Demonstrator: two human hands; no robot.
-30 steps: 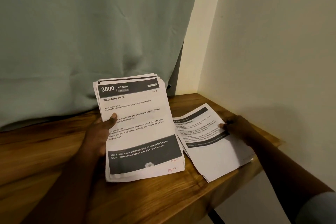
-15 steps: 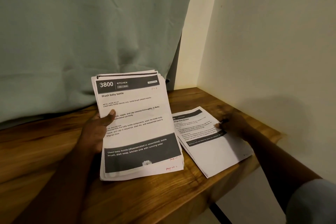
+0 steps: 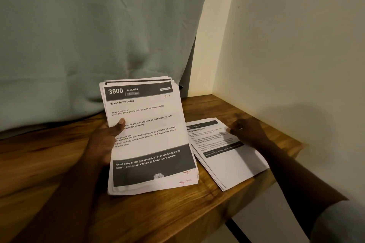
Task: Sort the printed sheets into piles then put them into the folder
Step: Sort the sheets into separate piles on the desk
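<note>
Head view. Grips the stack (image 3: 146,136) in the left hand (image 3: 102,144), thumb curled over the printed face, fingers hidden behind. Holds it tilted up from the table (image 3: 59,163), long axis running away from the wrist toward the curtain (image 3: 88,35), "3800 KITCHEN" header at the far end. Lays the right hand (image 3: 248,132) on the pile (image 3: 233,163), flat on the table just right of the stack, long axis angled far-left to near-right, header beside the fingertips. Too blurred there; cannot tell whether pinching the top sheet or only pressing.
</note>
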